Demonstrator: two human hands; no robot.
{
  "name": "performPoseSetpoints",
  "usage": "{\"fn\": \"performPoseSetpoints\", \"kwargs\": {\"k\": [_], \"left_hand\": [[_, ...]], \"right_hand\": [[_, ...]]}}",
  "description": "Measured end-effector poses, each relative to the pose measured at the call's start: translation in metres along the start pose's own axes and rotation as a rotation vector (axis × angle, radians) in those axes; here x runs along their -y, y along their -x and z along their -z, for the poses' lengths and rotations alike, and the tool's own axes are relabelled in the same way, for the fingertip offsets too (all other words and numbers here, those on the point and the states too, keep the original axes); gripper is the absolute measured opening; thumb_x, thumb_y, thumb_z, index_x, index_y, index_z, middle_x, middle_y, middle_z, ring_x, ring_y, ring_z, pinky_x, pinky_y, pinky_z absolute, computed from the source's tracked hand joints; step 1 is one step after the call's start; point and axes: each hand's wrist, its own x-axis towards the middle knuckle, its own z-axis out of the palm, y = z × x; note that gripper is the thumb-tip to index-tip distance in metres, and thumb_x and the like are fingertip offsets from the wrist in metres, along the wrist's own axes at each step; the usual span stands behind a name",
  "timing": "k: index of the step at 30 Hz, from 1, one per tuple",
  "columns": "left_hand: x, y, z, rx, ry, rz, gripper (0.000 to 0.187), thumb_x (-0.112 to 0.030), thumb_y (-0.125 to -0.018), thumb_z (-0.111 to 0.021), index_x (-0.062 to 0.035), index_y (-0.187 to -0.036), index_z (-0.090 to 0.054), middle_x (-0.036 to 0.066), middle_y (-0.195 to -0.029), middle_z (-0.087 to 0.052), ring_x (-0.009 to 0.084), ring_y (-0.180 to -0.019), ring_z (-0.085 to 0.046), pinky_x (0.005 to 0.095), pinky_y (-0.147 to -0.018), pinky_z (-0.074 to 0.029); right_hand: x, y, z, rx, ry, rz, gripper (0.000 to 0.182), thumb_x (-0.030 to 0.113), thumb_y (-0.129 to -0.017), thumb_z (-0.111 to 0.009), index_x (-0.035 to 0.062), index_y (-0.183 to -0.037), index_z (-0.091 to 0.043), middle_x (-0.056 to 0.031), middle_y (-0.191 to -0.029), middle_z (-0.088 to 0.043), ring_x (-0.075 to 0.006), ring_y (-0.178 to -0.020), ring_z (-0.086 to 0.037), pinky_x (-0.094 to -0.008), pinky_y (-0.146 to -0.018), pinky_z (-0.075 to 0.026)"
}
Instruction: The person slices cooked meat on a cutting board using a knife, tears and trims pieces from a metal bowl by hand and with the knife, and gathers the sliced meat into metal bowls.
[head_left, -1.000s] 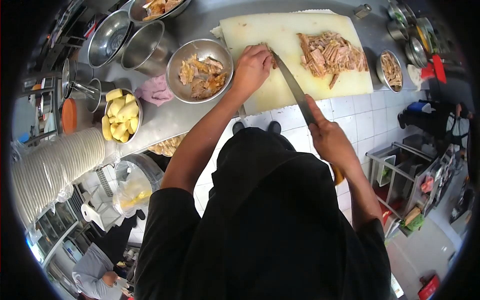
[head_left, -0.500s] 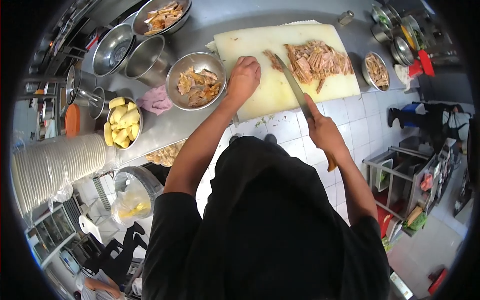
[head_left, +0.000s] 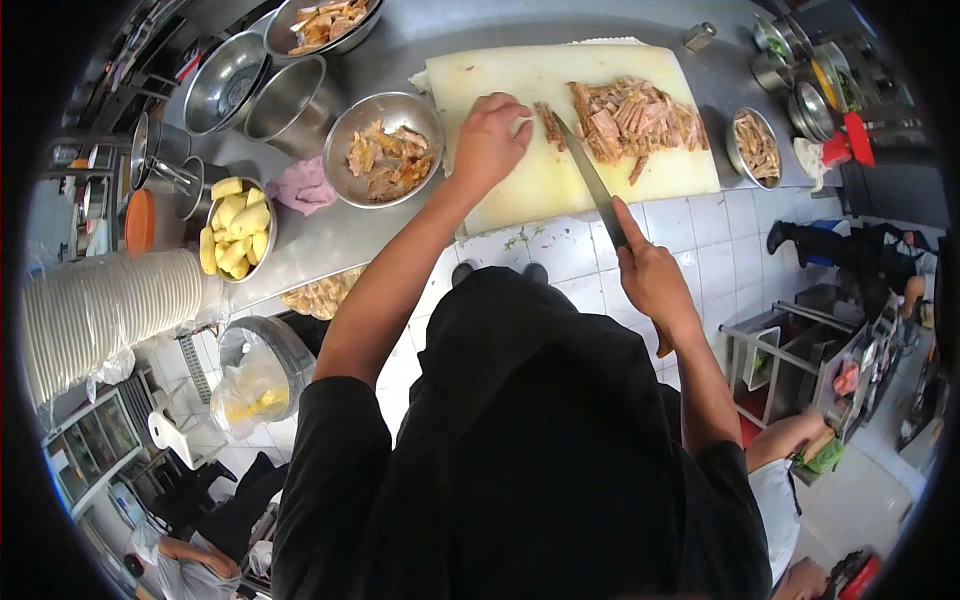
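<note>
My right hand (head_left: 652,280) is wrapped round the handle of a long kitchen knife (head_left: 592,180). The blade slants up and left over the white cutting board (head_left: 500,85), its tip by a small strip of cut meat (head_left: 548,127). Right of the blade lies a large pile of sliced cooked meat (head_left: 640,120). My left hand (head_left: 494,138) hovers above the board's left part, thumb and fingers loosely bent and apart, with nothing visible in them. Beside that wrist stands a steel bowl (head_left: 340,165) with meat pieces (head_left: 390,160).
At right is a small bowl of sliced meat (head_left: 755,145). Leftward are a pink cloth (head_left: 302,186), a bowl of peeled yellow pieces (head_left: 238,230), steel pots (head_left: 290,110) and stacked, wrapped containers (head_left: 110,310). Co-workers are at lower left (head_left: 195,570) and right (head_left: 780,490).
My left hand has lifted slightly, and its thumb and fingers have parted. The knife has barely moved. Another person's arm has come into view at lower right.
</note>
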Motion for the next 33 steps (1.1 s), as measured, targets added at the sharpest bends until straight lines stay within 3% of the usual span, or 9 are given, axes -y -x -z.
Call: {"fn": "performPoseSetpoints", "kwargs": {"k": [6, 17, 23, 33], "left_hand": [[-0.004, -0.004, -0.035, 0.185, -0.008, -0.076, 0.012, -0.012, -0.08, -0.065, -0.0023, -0.086, -0.069, 0.011, -0.097, -0.065, 0.0311, -0.094, -0.059, 0.04, -0.087, -0.048], [-0.001, -0.002, -0.043, 0.129, -0.025, -0.139, 0.008, -0.004, -0.08, -0.061, -0.0009, -0.081, -0.068, 0.011, -0.093, -0.064, 0.0301, -0.089, -0.059, 0.0392, -0.081, -0.051], [0.003, -0.002, -0.046, 0.122, -0.073, -0.188, 0.005, -0.002, -0.077, -0.063, -0.001, -0.077, -0.068, 0.01, -0.093, -0.064, 0.0287, -0.087, -0.06, 0.0378, -0.08, -0.052], [-0.011, -0.002, -0.039, 0.046, 0.114, -0.038, 0.01, -0.006, -0.08, -0.065, -0.002, -0.088, -0.07, 0.01, -0.094, -0.067, 0.0295, -0.089, -0.061, 0.0378, -0.082, -0.05]], "right_hand": [[-0.006, 0.001, 0.004, 0.018, 0.0, 0.025, 0.067, 0.007, -0.09, -0.048, 0.0189, -0.151, -0.022, -0.0277, -0.072, -0.063, -0.0462, -0.07, -0.062, -0.0546, -0.07, -0.048], [-0.003, -0.03, -0.024, -0.022, 0.025, -0.024, 0.071, 0.006, -0.089, -0.048, 0.0227, -0.151, -0.018, -0.0293, -0.07, -0.062, -0.049, -0.068, -0.061, -0.0568, -0.067, -0.048], [-0.027, -0.028, -0.017, -0.085, 0.034, -0.019, 0.071, 0.008, -0.09, -0.049, 0.0262, -0.151, -0.02, -0.0277, -0.075, -0.064, -0.0477, -0.073, -0.062, -0.0551, -0.074, -0.048], [-0.02, -0.011, 0.004, -0.117, -0.055, -0.002, 0.069, 0.008, -0.091, -0.05, 0.0235, -0.151, -0.022, -0.0271, -0.076, -0.064, -0.0472, -0.075, -0.061, -0.0549, -0.075, -0.048]]}}
